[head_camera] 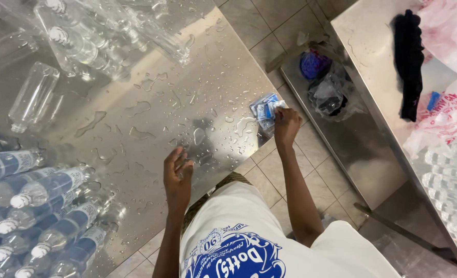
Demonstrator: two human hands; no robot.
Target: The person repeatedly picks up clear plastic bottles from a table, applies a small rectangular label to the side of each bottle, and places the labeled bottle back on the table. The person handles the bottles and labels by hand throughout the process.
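My right hand (pixel 286 125) reaches to the right corner of a wet steel table (pixel 151 77) and rests its fingers on a small pile of clear wrappers with blue print (pixel 264 108). My left hand (pixel 177 174) hovers over the table's near edge, fingers apart, with a thin clear film (pixel 192 154) at its fingertips; whether it grips the film is unclear. Water drops and puddles cover the steel between both hands.
Several filled labelled bottles (pixel 38 211) lie in rows at the lower left. Clear empty bottles (pixel 32 95) lie at the upper left. A second steel table (pixel 373 46) at right carries a black cloth (pixel 409 62) and plastic bags (pixel 450 118). Tiled floor lies between.
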